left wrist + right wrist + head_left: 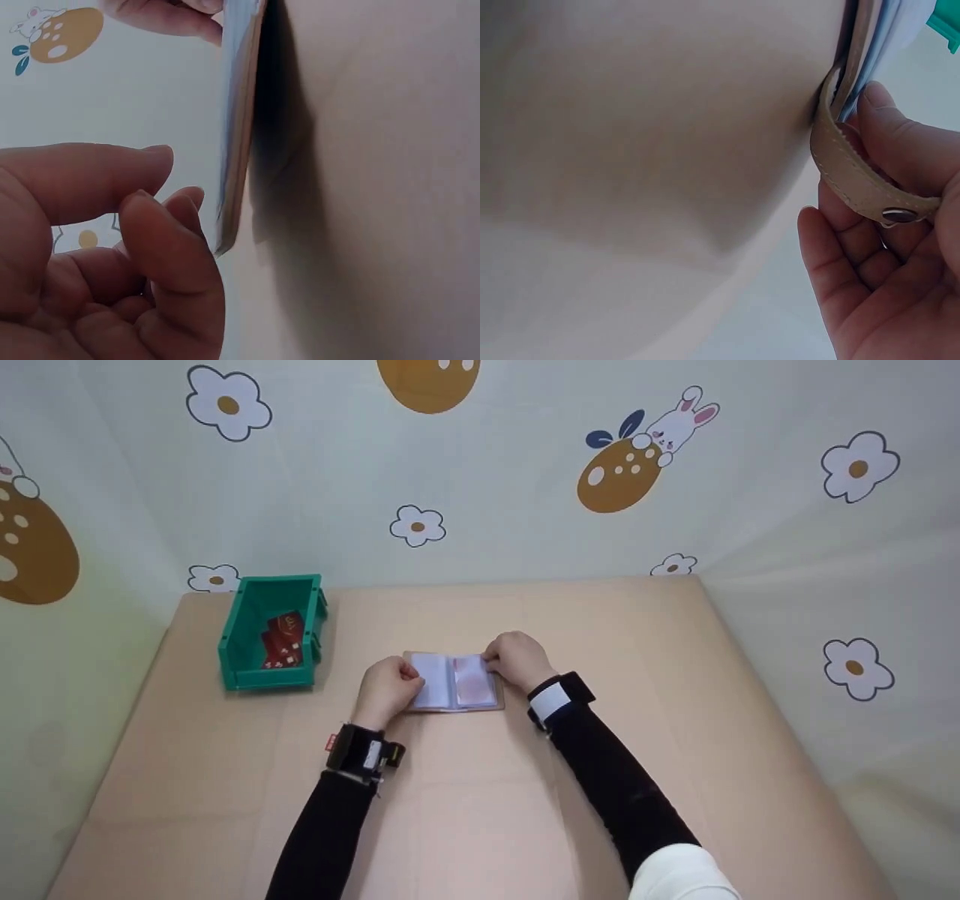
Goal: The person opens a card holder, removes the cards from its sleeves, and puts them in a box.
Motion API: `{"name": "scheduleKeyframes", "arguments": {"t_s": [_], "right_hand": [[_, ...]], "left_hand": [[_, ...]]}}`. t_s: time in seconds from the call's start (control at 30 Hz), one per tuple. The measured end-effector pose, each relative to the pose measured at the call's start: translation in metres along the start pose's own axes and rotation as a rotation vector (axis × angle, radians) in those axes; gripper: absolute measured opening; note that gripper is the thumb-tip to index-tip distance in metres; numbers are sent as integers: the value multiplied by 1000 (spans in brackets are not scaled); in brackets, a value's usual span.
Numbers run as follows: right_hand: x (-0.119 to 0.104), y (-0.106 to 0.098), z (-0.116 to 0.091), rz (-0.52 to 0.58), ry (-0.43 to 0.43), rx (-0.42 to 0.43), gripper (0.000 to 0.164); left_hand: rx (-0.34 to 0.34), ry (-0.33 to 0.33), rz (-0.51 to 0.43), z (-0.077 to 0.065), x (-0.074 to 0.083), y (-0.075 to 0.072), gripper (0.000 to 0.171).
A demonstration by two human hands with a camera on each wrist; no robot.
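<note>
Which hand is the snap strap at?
The right hand, at the right edge of the open card holder: the strap curves into it. The left hand, at the opposite edge, shows no strap.

Left fingers [409,672] and right fingers [492,652] are at opposite sides of an open booklet [435,688].

Counted at the desk [465,825]: one left hand [384,688], one right hand [519,658], two wristbands [350,746], one card holder [430,682], one strap [847,172] with one snap [900,215], one green bin [270,680], at least three red cards [288,627] (too overlapped for an exact tally). On the walls [517,547]: six flowers [418,526], three brown eggs [619,480], two rabbits [675,431].
</note>
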State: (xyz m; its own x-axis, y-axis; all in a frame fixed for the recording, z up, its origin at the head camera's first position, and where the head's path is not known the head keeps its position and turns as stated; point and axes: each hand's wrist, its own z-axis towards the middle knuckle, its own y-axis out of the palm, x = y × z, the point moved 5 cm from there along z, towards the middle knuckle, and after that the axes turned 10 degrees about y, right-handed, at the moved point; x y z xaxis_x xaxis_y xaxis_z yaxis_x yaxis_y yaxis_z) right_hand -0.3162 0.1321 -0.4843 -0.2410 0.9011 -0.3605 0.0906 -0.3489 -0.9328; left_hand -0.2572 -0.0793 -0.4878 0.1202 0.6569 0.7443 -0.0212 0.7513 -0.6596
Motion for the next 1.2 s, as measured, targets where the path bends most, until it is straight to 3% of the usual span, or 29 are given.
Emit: {"name": "scheduleKeyframes", "arguments": {"t_s": [0.27,0.63,0.97,1.2], "right_hand": [[-1,0,-1,1,5,-11,17],[1,3,0,-7,17,-8,18],[1,2,0,-8,20,-3,18],[0,-2,0,-15,-6,17,16]], "left_hand": [[-20,60,87,1,-2,10,6],[-63,11,121,4,-3,13,5],[-66,34,166,5,-1,15,12],[-86,12,171,6,-1,14,17]]}}
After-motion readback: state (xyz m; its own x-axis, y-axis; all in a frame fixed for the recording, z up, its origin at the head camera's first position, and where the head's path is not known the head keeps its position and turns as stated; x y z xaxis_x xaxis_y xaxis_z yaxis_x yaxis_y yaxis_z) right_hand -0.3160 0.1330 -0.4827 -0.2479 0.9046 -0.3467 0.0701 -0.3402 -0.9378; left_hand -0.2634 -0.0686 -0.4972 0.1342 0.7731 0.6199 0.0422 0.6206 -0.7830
